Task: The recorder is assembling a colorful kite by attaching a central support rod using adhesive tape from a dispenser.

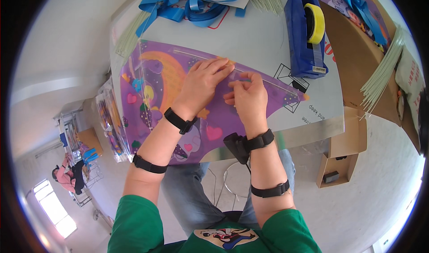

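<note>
A purple kite (178, 132) printed with cartoon figures, hearts and a yellow moon lies spread before me on the table. Along its far edge runs a thin pale rod (268, 80). My left hand (201, 84) rests on the kite, its fingers bent together over that edge and closed on it. Close by on the right, my right hand (248, 96) hovers at the same edge with curled fingers and thumb drawn together. What those fingers pinch is too small to make out; a faint clear strip shows between the hands.
A blue tape dispenser (297, 43) with a yellow-cored roll stands at the back right. Blue ribbon (201, 11) lies in loops at the back. Bundled pale rods (384, 74) lie on a cardboard box (353, 52) at right. Another person (67, 177) is far off left.
</note>
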The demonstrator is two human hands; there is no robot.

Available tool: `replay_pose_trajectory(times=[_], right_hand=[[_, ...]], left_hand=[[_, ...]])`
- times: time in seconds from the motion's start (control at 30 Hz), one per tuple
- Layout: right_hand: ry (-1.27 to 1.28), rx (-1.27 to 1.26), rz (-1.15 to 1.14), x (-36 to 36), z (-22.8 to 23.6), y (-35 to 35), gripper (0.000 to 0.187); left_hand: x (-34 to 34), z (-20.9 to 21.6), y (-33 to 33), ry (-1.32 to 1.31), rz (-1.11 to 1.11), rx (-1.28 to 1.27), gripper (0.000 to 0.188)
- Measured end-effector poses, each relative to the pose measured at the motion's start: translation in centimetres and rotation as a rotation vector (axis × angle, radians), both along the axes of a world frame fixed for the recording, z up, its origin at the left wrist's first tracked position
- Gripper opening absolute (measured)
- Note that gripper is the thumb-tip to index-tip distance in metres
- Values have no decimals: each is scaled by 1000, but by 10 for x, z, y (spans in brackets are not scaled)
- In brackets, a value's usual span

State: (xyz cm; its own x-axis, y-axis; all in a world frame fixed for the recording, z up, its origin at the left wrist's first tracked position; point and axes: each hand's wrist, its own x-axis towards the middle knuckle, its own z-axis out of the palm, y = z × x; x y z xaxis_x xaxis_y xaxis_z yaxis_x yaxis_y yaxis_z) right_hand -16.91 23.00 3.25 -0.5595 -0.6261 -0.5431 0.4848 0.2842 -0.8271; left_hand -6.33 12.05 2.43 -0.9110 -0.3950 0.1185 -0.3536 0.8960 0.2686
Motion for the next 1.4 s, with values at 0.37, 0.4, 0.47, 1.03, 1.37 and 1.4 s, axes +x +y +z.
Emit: replay_pose_trajectory(times=[0.37,0.4,0.47,1.03,1.37,1.4], right_hand=[[433,26,42,-14,-20,13,12],[433,25,43,-15,-17,13,12],[376,-3,-16,-18,-13,14,10],[1136,147,-393,-114,5,68,20],[1271,144,-263,-115,11,61,13],[1268,143,-272,-115,12,60,13]], left_hand=[[8,3,12,-235,-40,-129,53],[8,3,12,-234,-39,-130,53],[10,3,13,-260,-32,-129,56],[13,-3,20,-263,-121,-82,62],[-2,19,37,-234,-114,-126,65],[-7,25,41,-236,-119,-132,65]])
